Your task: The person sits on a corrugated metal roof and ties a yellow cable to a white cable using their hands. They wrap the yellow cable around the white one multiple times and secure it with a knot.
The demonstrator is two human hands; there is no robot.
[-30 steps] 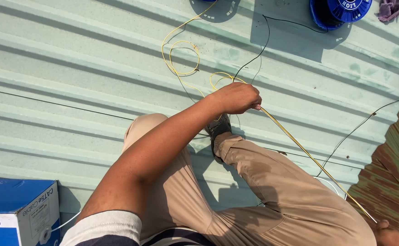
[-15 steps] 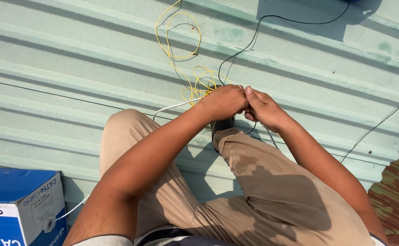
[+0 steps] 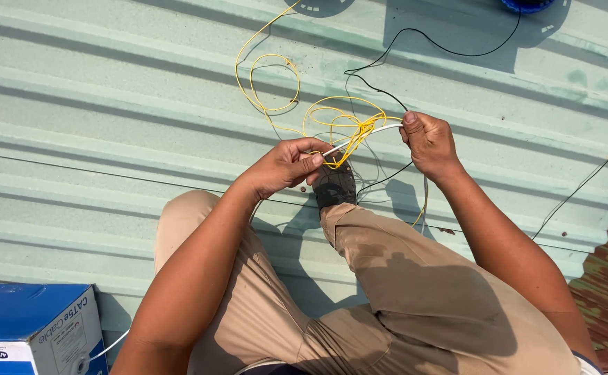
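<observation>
— Right, what have the hands got?

— I see the left hand (image 3: 284, 167) pinching a white cable (image 3: 359, 135) between thumb and fingers, and the right hand (image 3: 427, 142) closed in a fist around the same cable further right. The cable runs taut between them, just above a dark shoe (image 3: 334, 186).

— And the yellow stuff?

— A tangle of thin yellow wire (image 3: 338, 125) loops around the white cable between my two hands, trailing to the far left across the pale green corrugated roof (image 3: 109, 104). A black wire (image 3: 422, 42) lies beyond. A blue cable box (image 3: 33, 326) sits near left.
</observation>
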